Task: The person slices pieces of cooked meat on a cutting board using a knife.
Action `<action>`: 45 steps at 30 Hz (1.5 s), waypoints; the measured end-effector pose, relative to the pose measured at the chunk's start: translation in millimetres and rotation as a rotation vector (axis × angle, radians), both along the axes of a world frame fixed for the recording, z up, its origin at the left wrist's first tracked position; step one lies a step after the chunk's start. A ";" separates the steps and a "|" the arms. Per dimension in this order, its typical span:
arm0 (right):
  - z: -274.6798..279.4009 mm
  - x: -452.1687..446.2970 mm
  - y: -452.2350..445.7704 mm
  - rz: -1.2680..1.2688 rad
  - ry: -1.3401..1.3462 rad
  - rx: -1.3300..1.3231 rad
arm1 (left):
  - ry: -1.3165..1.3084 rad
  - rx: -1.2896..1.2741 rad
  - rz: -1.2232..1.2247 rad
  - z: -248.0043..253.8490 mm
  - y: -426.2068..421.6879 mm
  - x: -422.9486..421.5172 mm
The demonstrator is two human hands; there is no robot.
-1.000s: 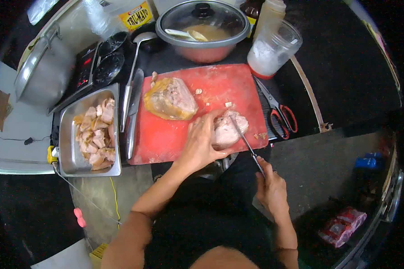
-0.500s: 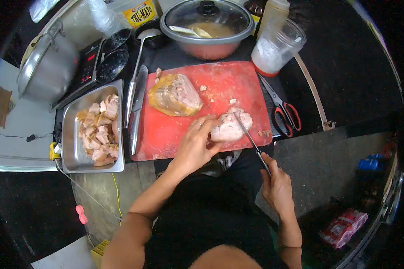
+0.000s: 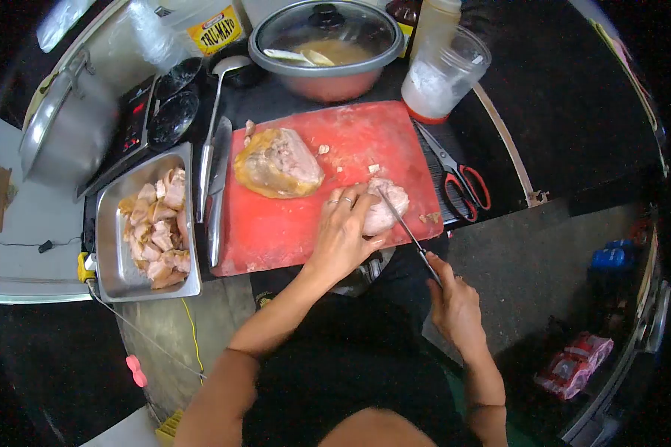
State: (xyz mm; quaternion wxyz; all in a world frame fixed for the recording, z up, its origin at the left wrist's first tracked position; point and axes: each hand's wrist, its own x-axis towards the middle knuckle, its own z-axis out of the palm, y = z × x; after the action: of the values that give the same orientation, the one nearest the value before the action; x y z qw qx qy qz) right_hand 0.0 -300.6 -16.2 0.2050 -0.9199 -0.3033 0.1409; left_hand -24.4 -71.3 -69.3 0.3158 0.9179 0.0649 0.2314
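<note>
A pale piece of cooked meat [image 3: 392, 203] lies near the right front of the red cutting board [image 3: 276, 242]. My left hand [image 3: 343, 229] grips its left side, fingers over the top and thumb at the near edge. In my right hand [image 3: 456, 304] is a knife [image 3: 404, 225], held by its handle beyond the board's front edge. Its blade slants up and left, with the tip end against the meat. A larger chunk of meat with yellowish skin [image 3: 277, 165] rests at the board's upper left, touched by neither hand.
Cut meat pieces fill part of a steel tray [image 3: 108, 249] on the left. A ladle [image 3: 215, 123] and a second knife [image 3: 218, 190] lie between tray and board. Scissors [image 3: 458, 175] lie right of the board. Behind stand a lidded bowl [image 3: 335, 86] and a plastic jar [image 3: 436, 86].
My left hand has slid further over the meat, covering more of its left side. The knife remains against the meat. The whole view has shifted slightly.
</note>
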 end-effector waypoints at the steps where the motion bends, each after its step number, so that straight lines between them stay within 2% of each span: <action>1: -2.6 -0.6 -1.3 0.002 -0.016 -0.006 | -0.016 0.005 -0.003 -1.4 0.1 1.3; 5: -15.6 1.5 -8.1 0.070 -0.136 0.083 | -0.069 0.019 -0.013 -7.1 1.4 5.5; 11: -17.2 4.8 -8.0 0.084 -0.126 0.157 | -0.035 0.022 -0.005 -4.5 3.1 5.1; 26: -20.6 8.3 -10.6 0.106 -0.105 0.083 | 0.018 -0.012 -0.010 3.6 1.6 0.6; 32: -8.3 6.5 -5.8 0.047 0.005 0.079 | 0.018 0.011 -0.002 -2.8 0.3 4.5; 45: -10.6 5.8 -5.2 0.052 -0.030 0.047 | 0.011 0.005 0.006 -0.5 -0.3 6.3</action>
State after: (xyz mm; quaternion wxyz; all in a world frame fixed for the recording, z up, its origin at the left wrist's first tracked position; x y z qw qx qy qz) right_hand 5.8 -305.8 -26.8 0.2184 -0.9086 -0.3335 0.1250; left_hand -18.1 -71.6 -69.8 0.3124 0.9197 0.0686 0.2276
